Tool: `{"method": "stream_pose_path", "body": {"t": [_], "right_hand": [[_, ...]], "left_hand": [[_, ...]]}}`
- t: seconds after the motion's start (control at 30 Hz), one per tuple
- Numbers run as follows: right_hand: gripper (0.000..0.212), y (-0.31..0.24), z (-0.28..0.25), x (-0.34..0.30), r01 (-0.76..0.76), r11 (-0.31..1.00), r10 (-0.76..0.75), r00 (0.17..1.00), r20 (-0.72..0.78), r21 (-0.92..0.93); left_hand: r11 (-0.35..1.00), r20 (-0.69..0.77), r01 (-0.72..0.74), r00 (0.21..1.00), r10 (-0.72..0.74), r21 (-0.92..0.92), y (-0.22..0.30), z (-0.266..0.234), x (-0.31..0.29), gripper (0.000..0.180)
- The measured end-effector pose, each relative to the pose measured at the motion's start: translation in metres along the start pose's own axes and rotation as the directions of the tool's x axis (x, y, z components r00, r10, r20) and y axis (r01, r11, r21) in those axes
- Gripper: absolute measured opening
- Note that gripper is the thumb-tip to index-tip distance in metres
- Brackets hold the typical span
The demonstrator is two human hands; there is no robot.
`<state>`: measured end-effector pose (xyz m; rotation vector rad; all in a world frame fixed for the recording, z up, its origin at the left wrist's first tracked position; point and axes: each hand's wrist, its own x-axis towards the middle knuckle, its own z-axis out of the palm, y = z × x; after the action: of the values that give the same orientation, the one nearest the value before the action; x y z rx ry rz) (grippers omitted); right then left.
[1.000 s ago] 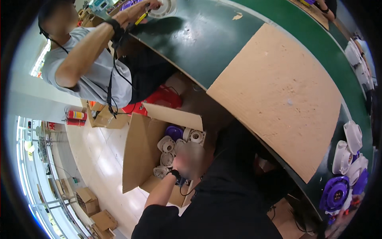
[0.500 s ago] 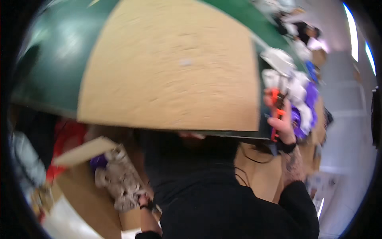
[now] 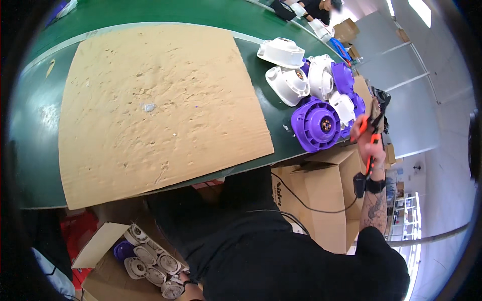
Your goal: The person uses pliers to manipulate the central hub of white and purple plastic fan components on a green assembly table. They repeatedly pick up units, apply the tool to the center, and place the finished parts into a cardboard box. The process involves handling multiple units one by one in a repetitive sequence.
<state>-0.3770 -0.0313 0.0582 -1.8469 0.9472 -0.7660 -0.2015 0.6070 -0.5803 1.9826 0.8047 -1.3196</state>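
My right hand [image 3: 372,150] is raised at the right, closed round pliers [image 3: 375,136] with orange-and-black handles, their dark jaws pointing up. Just left of it, a pile of white plastic housings [image 3: 288,85] and purple plastic housings [image 3: 316,124] lies on the table's right end; some show copper-coloured centres. Low at the left, my left hand [image 3: 185,277] reaches into an open cardboard box [image 3: 108,273] beside several white round housings [image 3: 168,263] and a purple one [image 3: 124,250]. Its fingers are mostly hidden, so its grip does not show.
A dented cardboard sheet [image 3: 165,110] covers much of the green table [image 3: 37,135], with a small clear scrap [image 3: 148,107] on it. Another open box [image 3: 321,200] stands under the table's right end. A cable [image 3: 301,200] runs to my right wrist. A person [image 3: 317,11] sits far off.
The view has turned and sharpened. My right hand, still holding the pliers, has moved out to the right of the housings. My left hand stays at the box of housings.
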Motion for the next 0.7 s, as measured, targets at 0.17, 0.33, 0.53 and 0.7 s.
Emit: {"method": "stream_pose_path", "body": {"t": [0.17,0.33,0.53,0.7], "right_hand": [[0.073,0.030,0.006,-0.034,-0.264,0.883,0.350,0.921,0.169,-0.389],[0.085,0.061,-0.001,-0.027,-0.247,0.940,0.290,0.941,0.172,-0.235],[0.088,0.081,-0.045,0.018,0.010,0.955,0.144,0.858,0.493,-0.296],[0.097,0.027,0.020,0.010,-0.018,0.899,0.228,0.873,0.431,-0.438]], "left_hand": [[0.976,0.052,-0.164,0.986,0.158,0.141,-0.007,0.025,0.038,0.024],[0.828,-0.061,-0.192,0.963,0.262,0.527,-0.016,0.035,0.068,0.024],[0.994,-0.140,0.083,0.987,-0.073,0.067,-0.058,0.011,0.055,0.025],[0.923,-0.799,-0.047,0.518,-0.305,-0.383,-0.063,0.012,0.021,0.025]]}}
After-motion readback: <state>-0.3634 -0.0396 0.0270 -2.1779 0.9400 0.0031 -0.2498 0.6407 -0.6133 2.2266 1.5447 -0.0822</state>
